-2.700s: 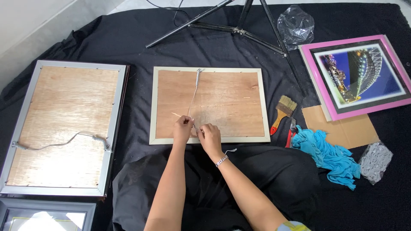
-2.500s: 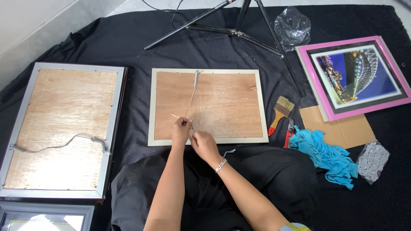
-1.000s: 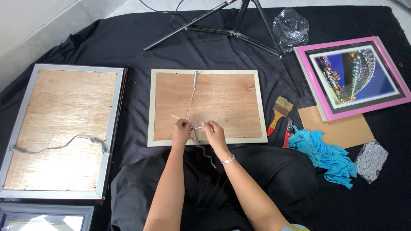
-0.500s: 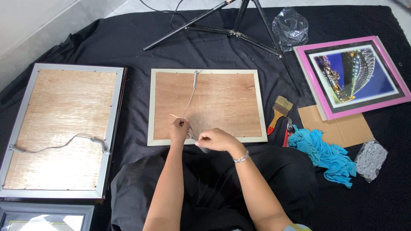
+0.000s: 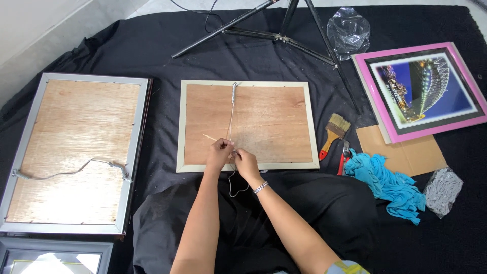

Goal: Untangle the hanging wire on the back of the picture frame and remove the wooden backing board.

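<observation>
Both forearms extend forward from the lap, and the left hand and right hand meet at the near edge of the cream picture frame, which lies face-down at the centre of the black cloth. The fingers of both hands are pressed together, pinching a thin cord that runs from the frame's far edge across its wooden backing to the hands, with a slack loop hanging below them. A clear plastic bag lies crumpled near the far edge of the cloth; its contents cannot be told.
</observation>
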